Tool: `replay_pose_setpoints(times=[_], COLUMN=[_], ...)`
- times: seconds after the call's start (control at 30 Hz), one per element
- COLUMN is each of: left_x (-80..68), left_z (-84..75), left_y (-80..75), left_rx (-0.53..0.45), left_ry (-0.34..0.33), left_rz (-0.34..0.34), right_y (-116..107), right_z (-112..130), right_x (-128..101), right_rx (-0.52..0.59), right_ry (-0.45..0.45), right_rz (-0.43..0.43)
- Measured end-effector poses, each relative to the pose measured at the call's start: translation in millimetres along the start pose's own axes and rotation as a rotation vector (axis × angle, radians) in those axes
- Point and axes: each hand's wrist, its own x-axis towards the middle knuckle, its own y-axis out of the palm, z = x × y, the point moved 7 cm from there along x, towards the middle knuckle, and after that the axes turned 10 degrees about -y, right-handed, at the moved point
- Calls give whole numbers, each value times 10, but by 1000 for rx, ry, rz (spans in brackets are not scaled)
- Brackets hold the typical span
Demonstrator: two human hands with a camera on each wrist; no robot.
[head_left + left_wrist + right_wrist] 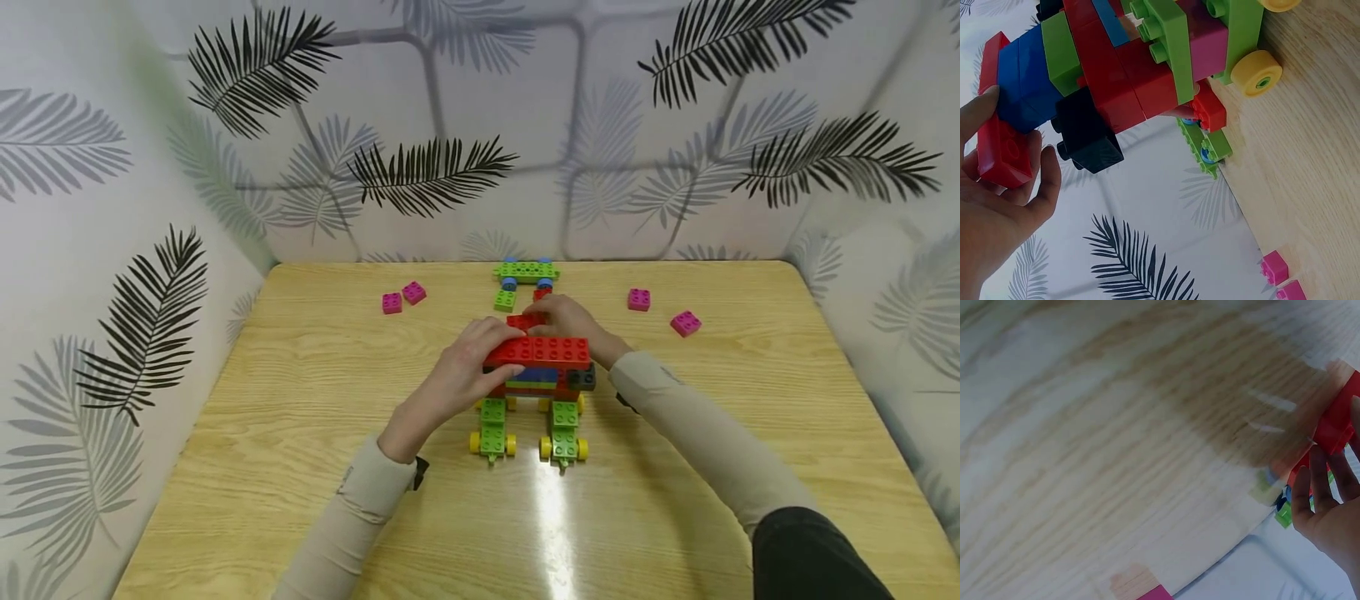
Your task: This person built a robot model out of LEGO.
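Note:
A toy built of plastic bricks stands mid-table on two green wheeled bases with yellow wheels. Its upper part has a row of red bricks over blue bricks, and a black brick sticks out at one side. My left hand grips the red row at its left end, thumb on the near face; the left wrist view shows fingers round that red end. Behind the row, my right hand holds a red brick at the far side. Its thumb and grip are partly hidden.
Beyond the toy, a green wheeled base with blue wheels, a green brick and a small red brick lie near the back edge. Pink bricks lie at the back left, others back right. A patterned cloth wall rises behind.

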Motion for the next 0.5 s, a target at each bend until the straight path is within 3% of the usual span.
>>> replay_pose_setpoints(times=[0.23,0.5], left_x=[4,2], left_z=[14,16], left_y=[12,25], left_rx=[-5,-8], left_ry=[-5,-16], left_rz=[-3,4], right_y=[-42,-134], right_z=[-16,-46], right_x=[-70,-259], right_rx=[-11,63], right_ry=[46,145], right_rz=[4,-9])
